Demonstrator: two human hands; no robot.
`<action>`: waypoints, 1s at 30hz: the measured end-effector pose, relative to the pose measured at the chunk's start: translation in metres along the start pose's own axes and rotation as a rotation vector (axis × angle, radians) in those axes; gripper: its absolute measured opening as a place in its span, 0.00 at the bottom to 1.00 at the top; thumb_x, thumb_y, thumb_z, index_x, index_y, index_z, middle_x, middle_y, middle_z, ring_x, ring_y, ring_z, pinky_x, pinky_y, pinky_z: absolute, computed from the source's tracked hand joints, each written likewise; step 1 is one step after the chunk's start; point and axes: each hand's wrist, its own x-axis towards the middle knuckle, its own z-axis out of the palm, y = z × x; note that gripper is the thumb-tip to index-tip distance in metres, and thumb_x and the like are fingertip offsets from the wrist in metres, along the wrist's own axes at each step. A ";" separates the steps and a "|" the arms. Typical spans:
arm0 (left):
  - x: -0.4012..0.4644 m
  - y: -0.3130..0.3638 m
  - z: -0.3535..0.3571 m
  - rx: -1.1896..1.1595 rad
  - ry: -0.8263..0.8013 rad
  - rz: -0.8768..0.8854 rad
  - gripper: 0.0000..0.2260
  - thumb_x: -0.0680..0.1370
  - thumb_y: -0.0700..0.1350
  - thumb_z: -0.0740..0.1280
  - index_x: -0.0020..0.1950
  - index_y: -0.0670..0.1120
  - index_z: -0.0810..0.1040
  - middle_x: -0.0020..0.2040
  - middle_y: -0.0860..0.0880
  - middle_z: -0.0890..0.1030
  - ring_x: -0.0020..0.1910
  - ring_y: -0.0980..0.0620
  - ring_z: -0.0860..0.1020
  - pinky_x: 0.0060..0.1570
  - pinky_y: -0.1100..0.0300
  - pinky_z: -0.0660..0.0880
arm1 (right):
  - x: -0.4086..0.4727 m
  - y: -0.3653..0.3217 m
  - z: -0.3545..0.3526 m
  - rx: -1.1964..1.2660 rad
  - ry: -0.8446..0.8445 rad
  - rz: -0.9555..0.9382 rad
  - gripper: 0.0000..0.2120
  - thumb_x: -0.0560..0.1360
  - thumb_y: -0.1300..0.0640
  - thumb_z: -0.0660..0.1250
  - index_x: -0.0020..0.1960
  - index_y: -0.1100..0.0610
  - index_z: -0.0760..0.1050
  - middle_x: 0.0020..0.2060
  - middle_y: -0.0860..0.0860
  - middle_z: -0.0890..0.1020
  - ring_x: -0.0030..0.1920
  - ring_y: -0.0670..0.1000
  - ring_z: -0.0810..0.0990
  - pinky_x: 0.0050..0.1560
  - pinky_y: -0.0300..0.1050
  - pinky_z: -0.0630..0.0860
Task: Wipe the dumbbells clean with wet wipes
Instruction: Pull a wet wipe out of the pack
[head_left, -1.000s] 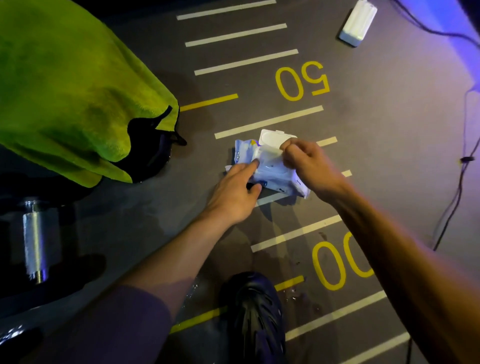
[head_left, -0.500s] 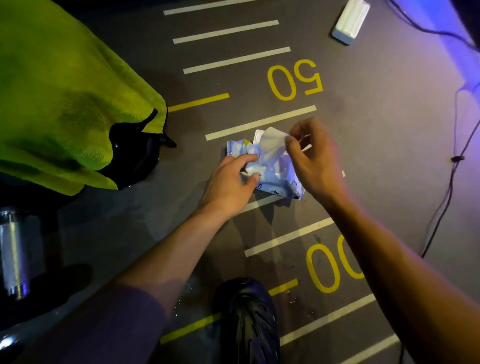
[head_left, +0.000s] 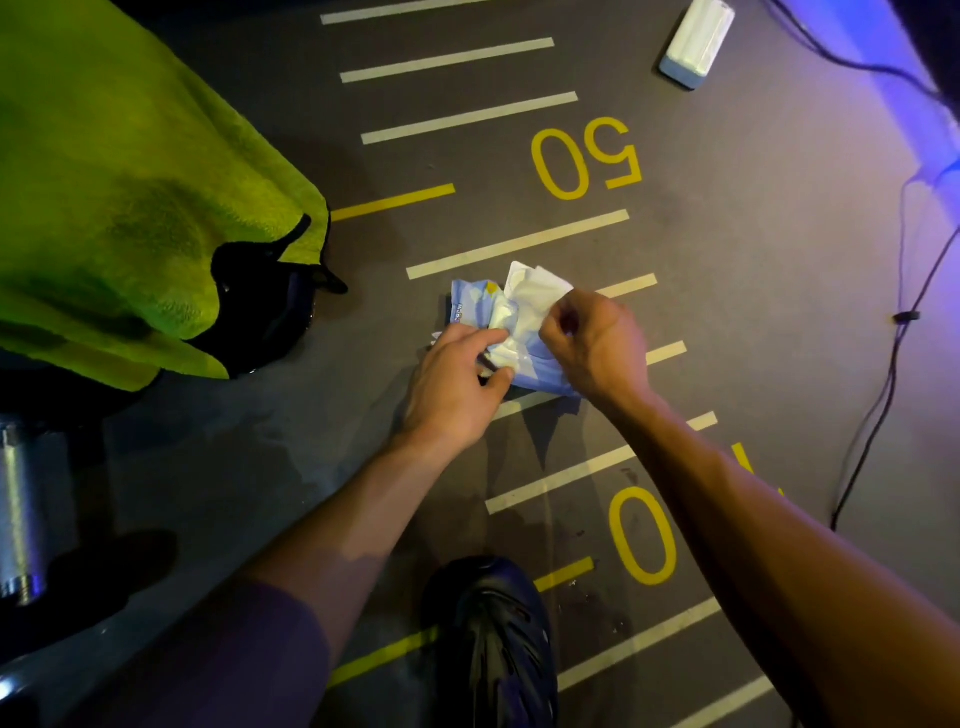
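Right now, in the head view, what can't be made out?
- Dumbbell: cut by the left edge; only the metal handle shows.
- Black object: mostly under the green towel.
- Wipes pack: print too small; both hands cover it.
- Right hand grip: fingertips curled, contents hidden.

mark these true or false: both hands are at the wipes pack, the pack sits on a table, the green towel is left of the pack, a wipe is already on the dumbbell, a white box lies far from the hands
1. Both hands are at the wipes pack: true. The left hand and right hand hold the wipes pack.
2. The pack sits on a table: false. It lies on the floor.
3. The green towel is left of the pack: true.
4. A wipe is on the dumbbell: false. Nothing touches it.
5. A white box lies far from the hands: true.
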 end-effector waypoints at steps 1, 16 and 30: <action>0.000 -0.001 0.002 -0.014 -0.003 0.008 0.22 0.81 0.45 0.73 0.75 0.50 0.77 0.72 0.51 0.73 0.65 0.49 0.78 0.65 0.55 0.78 | 0.000 0.001 0.000 0.032 -0.008 0.017 0.06 0.79 0.51 0.69 0.46 0.53 0.79 0.41 0.50 0.83 0.40 0.53 0.82 0.44 0.56 0.84; 0.044 0.017 0.020 -0.186 -0.239 -0.001 0.31 0.81 0.43 0.73 0.82 0.46 0.66 0.83 0.50 0.60 0.81 0.50 0.63 0.81 0.50 0.61 | 0.026 0.023 -0.020 0.063 -0.034 0.149 0.10 0.80 0.50 0.66 0.44 0.53 0.79 0.38 0.48 0.83 0.36 0.50 0.82 0.34 0.41 0.77; 0.042 0.015 0.025 -0.143 -0.241 -0.021 0.31 0.82 0.45 0.71 0.83 0.50 0.62 0.84 0.51 0.58 0.81 0.49 0.64 0.80 0.47 0.64 | 0.013 0.011 -0.058 0.484 -0.012 0.010 0.07 0.80 0.61 0.67 0.43 0.62 0.78 0.33 0.48 0.77 0.34 0.41 0.73 0.38 0.36 0.70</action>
